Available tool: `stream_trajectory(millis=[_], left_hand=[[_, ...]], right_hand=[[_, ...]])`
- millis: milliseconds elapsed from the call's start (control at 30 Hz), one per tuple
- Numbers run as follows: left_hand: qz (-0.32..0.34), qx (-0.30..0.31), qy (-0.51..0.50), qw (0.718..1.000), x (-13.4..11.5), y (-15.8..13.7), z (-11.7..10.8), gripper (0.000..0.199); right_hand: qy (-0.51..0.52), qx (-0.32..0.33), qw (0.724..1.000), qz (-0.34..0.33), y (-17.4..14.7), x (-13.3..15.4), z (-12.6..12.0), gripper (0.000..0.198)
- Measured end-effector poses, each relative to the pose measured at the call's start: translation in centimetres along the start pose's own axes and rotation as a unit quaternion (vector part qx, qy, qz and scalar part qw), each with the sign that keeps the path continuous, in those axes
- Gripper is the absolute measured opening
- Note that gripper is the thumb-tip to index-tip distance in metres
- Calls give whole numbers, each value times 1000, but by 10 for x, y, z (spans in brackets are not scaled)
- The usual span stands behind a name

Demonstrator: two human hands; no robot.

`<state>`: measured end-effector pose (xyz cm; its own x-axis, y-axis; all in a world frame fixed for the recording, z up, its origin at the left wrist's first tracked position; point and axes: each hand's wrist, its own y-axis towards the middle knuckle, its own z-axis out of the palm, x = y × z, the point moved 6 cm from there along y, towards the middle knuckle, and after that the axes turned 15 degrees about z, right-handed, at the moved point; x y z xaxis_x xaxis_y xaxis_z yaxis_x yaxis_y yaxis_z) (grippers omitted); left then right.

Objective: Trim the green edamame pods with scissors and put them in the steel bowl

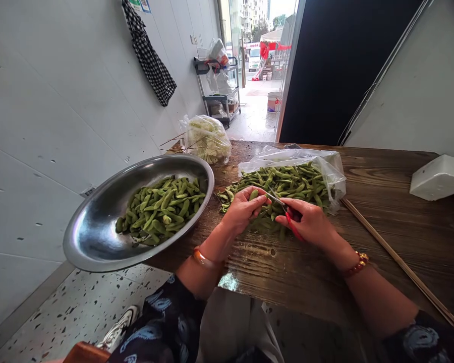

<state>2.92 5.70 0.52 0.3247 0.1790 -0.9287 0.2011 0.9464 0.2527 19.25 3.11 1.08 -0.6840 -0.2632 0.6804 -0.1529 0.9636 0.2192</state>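
Between the thumb and fingers of my left hand [245, 207] is a green edamame pod [253, 194]. My right hand [309, 221] grips a pair of scissors [294, 227] with red handles, and the blades point left to the pod's end. Behind both hands a heap of edamame pods [287, 180] spills from a clear plastic bag [327, 160] onto the table. To the left stands a wide steel basin [94, 229], tilted in view, with a pile of pods in its right half.
On the wooden table [378, 176], a bag of cauliflower [208, 138] lies at the back left, near thin sticks. Long wooden sticks [397, 257] lie at the right, below a white box [439, 176]. A wheeled cart [219, 93] stands by the doorway.
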Motion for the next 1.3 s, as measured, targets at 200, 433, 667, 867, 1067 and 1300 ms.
stream_trajectory(millis=[200,433,667,867,1067,1300], left_hand=[[9,34,36,999,-4,-3,9,31],[14,49,52,997,-6,-4,11,29],[20,17,12,1000,-7,-1,4,22],[1,-65,-93,994,-9,5,-13,26],[8,22,64,998,-20,2,-11,24],[35,171,388,905,-15,0,-6,18]], right_hand=[[9,1,1000,-8,-2,4,1,44],[9,-5,1000,-19,-3,1,4,43],[9,-25,1000,-7,-2,2,-2,44],[12,-65,997,45,0,-1,-15,49],[9,-75,995,59,3,-5,-19,49],[16,-71,994,76,5,-6,-22,50]])
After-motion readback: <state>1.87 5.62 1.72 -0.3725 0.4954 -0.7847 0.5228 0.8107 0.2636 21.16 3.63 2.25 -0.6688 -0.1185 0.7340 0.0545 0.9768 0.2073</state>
